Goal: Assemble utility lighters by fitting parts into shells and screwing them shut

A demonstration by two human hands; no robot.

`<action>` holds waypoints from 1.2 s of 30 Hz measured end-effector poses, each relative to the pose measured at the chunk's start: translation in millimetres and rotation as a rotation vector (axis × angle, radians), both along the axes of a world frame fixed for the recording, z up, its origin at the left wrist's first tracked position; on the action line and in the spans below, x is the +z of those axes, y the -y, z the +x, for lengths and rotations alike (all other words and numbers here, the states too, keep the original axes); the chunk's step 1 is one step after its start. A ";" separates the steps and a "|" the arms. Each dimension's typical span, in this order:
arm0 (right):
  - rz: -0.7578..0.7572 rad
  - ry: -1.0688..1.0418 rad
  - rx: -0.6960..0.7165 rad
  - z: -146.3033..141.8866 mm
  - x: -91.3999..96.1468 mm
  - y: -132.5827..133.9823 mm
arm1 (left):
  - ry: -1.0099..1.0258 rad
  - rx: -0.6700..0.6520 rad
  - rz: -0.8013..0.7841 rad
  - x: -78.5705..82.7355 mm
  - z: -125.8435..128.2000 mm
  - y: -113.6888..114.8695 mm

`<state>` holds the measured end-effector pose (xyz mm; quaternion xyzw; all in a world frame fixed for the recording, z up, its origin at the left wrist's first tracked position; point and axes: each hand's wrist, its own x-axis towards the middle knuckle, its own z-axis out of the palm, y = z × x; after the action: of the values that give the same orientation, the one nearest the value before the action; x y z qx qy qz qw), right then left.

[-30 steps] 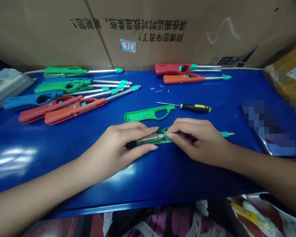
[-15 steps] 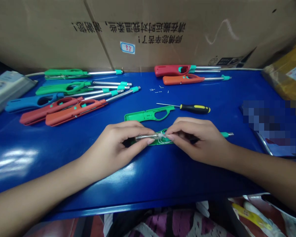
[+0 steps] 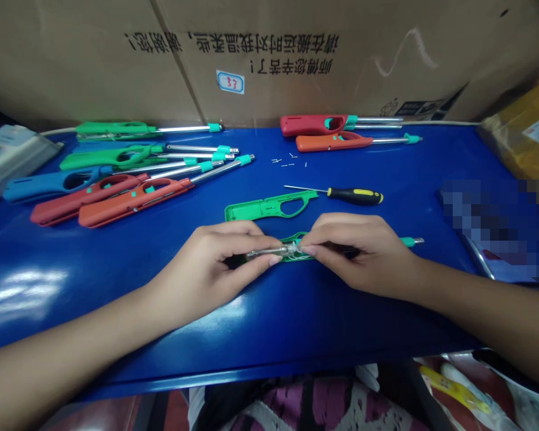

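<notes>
An opened green stick lighter (image 3: 302,254) lies on the blue table (image 3: 296,317) between my hands, its metal nozzle with a teal tip (image 3: 411,242) pointing right. My left hand (image 3: 215,263) is closed, pinching the clear fuel tube (image 3: 265,252) at the lighter's handle end. My right hand (image 3: 359,248) is closed on the lighter's middle, fingertips pinched at the small parts next to the tube. Just behind lies the lighter's detached green shell half (image 3: 269,208).
A black-and-yellow screwdriver (image 3: 353,195) lies behind the hands, with small screws (image 3: 287,160) farther back. Several green, blue, red and orange lighters (image 3: 117,179) lie at the left; two more lighters (image 3: 336,133) lie at the back. Cardboard boxes (image 3: 269,60) wall the rear.
My left fingers slid in and pinched the clear tube, lifting it slightly off the green shell. My right hand has stayed in place.
</notes>
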<state>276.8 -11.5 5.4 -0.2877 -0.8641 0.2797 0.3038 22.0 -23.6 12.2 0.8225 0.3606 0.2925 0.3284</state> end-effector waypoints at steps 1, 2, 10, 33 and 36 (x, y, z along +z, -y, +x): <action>0.002 0.001 0.005 -0.1 0.4 -0.1 | -0.001 -0.004 -0.001 -0.1 -0.2 -0.1; 0.003 0.003 0.011 -0.2 0.8 -0.3 | -0.001 -0.007 -0.001 -0.3 -0.4 -0.2; -0.007 -0.004 -0.004 -1.2 -0.1 -0.3 | 0.002 -0.021 0.028 -2.3 -1.3 -0.4; -0.090 0.038 -0.013 -1.0 4.0 2.5 | -0.028 -0.076 0.320 4.3 -6.1 0.9; -0.090 0.011 -0.045 -1.2 2.9 2.0 | -0.089 -0.100 0.328 7.1 -7.7 -2.5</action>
<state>275.6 -13.4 8.2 -0.3219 -0.8456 0.3100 0.2920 14.2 -21.1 19.4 0.8941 0.2811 0.2938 0.1877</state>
